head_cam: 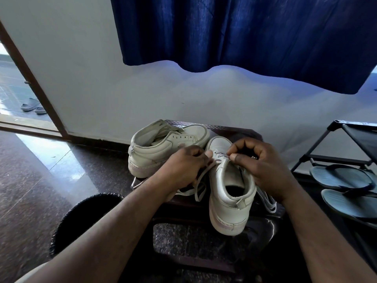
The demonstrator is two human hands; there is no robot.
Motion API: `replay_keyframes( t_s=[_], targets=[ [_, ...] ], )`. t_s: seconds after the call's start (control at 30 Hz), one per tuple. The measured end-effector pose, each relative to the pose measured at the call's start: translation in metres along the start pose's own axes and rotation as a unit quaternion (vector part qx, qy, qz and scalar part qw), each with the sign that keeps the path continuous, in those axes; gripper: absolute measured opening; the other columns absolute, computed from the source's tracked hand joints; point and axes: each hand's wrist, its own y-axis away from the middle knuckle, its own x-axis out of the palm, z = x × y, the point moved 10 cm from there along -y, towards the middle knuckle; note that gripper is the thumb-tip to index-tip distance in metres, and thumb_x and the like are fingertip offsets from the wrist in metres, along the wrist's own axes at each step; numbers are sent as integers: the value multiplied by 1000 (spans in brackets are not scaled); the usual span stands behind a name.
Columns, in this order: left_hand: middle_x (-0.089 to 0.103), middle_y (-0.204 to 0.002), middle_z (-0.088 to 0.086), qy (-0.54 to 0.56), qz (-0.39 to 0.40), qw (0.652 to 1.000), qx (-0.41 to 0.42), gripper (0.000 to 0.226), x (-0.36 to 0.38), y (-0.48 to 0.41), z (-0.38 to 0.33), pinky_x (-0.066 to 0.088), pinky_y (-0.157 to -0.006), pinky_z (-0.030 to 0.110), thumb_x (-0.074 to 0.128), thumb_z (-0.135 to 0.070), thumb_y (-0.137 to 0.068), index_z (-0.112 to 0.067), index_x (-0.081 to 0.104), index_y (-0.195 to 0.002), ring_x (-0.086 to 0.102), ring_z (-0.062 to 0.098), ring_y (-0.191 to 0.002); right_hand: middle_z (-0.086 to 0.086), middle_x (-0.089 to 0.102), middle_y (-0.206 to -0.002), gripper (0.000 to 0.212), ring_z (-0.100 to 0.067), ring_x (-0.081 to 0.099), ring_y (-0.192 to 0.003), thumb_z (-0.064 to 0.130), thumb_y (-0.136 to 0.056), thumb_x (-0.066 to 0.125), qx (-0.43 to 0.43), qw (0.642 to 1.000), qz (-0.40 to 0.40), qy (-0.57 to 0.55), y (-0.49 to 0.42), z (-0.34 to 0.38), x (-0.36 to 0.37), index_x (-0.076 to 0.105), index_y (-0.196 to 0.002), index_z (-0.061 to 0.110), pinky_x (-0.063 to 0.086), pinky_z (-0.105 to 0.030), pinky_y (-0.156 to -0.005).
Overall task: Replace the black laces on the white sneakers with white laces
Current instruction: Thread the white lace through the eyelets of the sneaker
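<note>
Heel toward me, the near sneaker (228, 180) sits on the table (234, 129), between my hands. The left hand (183, 166) grip pinches the pale lace (221, 157) beside the eyelets; the right hand (259, 162) grip pinches it at the tongue. The second sneaker (163, 144) rests behind, to the left.

The left grip (183, 166) and the right grip (259, 162) each pinched a flat white lace (204, 174) at the eyelets of a white leather sneaker (230, 193) on the dark surface (234, 130); a second white sneaker (163, 146) stood beside.
</note>
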Motion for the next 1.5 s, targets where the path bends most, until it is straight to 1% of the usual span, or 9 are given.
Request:
replay_keyframes(
  t_s=[0.13,0.27,0.43,0.57,0.73,0.9,1.1,1.3,1.5],
  targets=[
    [56,-68,-3,15,19,999,42,13,7,-4,-5,42,-52,25,73,-28,-97,-18,69,-90,45,11,-53,-3,75,-84,9,-34,69,-85,17,-85,73,2,999,-44,31,1,0,-8,74,-83,25,56,-44,-77],
    [55,-56,-17,-19,-19,998,52,13,3,-4,-11,35,-44,15,71,-26,-99,-18,67,-89,40,-1,-41,-2,76,-82,17,-30,69,-82,8,-87,73,2,998,-60,33,3,2,-10,74,-83,24,53,-33,-68],
    [60,-66,-4,111,-20,992,61,16,-7,-8,-27,27,-42,21,65,-25,-103,-16,62,-90,34,13,-47,6,78,-92,6,-15,73,-90,23,-89,74,12,999,-27,-23,1,3,0,78,-93,26,56,-32,-84],
    [57,-80,3,202,-36,966,155,11,-24,-1,-58,30,-41,17,70,-10,-98,-17,63,-102,39,11,-49,0,78,-95,13,-21,73,-93,16,-92,74,-16,999,-5,-35,-2,17,8,79,-99,26,55,-35,-88],
    [63,-93,9,166,-66,944,278,21,-25,14,-92,49,-53,27,66,5,-95,-12,63,-108,62,22,-60,-10,73,-91,6,-26,64,-83,23,-88,74,-26,998,26,-48,-5,25,22,77,-93,20,52,-41,-80],
    [76,-100,2,78,-98,952,279,23,-17,9,-87,60,-88,52,67,-4,-91,-25,66,-99,74,25,-96,-1,68,-76,11,-13,61,-72,13,-89,71,-21,990,-33,-136,-4,25,10,73,-80,19,49,-26,-69],
    [69,-112,-9,-59,-101,962,248,32,-10,0,-71,57,-93,37,71,6,-82,-26,71,-80,71,6,-94,3,62,-65,20,-8,54,-62,1,-94,64,30,929,-196,-314,2,3,-42,68,-81,16,41,-20,-62],
    [61,-92,-19,-159,-88,956,230,23,4,-5,-66,39,-74,11,74,-19,-91,-41,75,-82,57,-5,-85,4,57,-69,12,-9,49,-61,15,-90,63,28,884,-235,-404,5,-17,-80,64,-81,22,38,-25,-63],
    [60,-82,-15,-71,-52,980,178,20,12,-11,-58,40,-66,21,75,-33,-93,-28,73,-73,54,-2,-65,10,60,-69,11,-9,51,-62,19,-93,57,-29,828,-288,-480,16,-19,-113,61,-84,24,39,-25,-64]
  ],
)
